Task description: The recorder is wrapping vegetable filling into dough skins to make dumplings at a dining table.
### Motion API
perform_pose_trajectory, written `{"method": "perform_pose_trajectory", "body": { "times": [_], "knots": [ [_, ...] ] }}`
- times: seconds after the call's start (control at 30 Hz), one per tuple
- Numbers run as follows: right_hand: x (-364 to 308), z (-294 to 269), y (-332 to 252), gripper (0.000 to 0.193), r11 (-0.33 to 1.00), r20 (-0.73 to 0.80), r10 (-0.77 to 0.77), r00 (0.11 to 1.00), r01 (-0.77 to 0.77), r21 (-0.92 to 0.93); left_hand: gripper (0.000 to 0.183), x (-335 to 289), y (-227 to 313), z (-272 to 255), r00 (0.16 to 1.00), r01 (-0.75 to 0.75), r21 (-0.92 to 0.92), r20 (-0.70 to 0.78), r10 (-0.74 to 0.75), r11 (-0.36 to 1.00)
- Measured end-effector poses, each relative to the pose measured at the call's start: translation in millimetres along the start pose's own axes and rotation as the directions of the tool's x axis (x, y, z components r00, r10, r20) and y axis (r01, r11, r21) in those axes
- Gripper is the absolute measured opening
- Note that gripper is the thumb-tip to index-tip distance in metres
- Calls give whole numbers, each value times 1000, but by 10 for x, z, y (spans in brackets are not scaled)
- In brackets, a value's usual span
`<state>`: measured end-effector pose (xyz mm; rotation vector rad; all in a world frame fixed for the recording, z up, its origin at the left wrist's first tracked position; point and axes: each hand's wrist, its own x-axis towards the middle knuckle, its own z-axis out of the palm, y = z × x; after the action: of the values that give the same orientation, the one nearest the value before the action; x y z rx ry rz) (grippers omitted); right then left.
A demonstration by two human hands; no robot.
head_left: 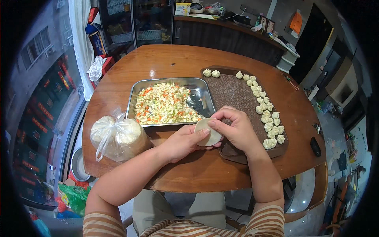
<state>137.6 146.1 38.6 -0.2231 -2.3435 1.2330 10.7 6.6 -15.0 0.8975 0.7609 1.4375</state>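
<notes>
Between my hands, a round, pale dumpling wrapper (211, 139) is held up near the front of the table. My left hand (187, 141) supports it from the left, thumb on its face and fingers behind it. My right hand (233, 128) pinches its upper right edge between thumb and fingers. Just beyond them lies a steel tray (169, 81) of chopped filling (164, 103), white, green and orange, with bare metal at its right end. To the right, a brown patterned tray (233, 93) carries several folded dumplings (263, 106), mostly along its right side.
A knotted clear plastic bag of dough (118, 136) sits at the table's left. The wooden table (169, 59) also bears a dark oblong object (315, 147) near its right edge. Behind stands a cluttered sideboard (229, 37). A metal basin (80, 166) is below on the left.
</notes>
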Motion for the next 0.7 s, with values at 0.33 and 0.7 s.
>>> {"method": "perform_pose_trajectory", "body": {
  "times": [0.33, 0.7],
  "knots": [
    [3, -4, 10, 18, 1000, 9, 14, 1000, -14, 1, 45, -1, 11, 5, 1000, 14, -13, -5, -14, 1000],
    [-7, 12, -65, 17, 985, 55, 107, 993, -114, 129, 45, -4, 34, 30, 999, 12, -21, -38, -13, 1000]
  ]
}}
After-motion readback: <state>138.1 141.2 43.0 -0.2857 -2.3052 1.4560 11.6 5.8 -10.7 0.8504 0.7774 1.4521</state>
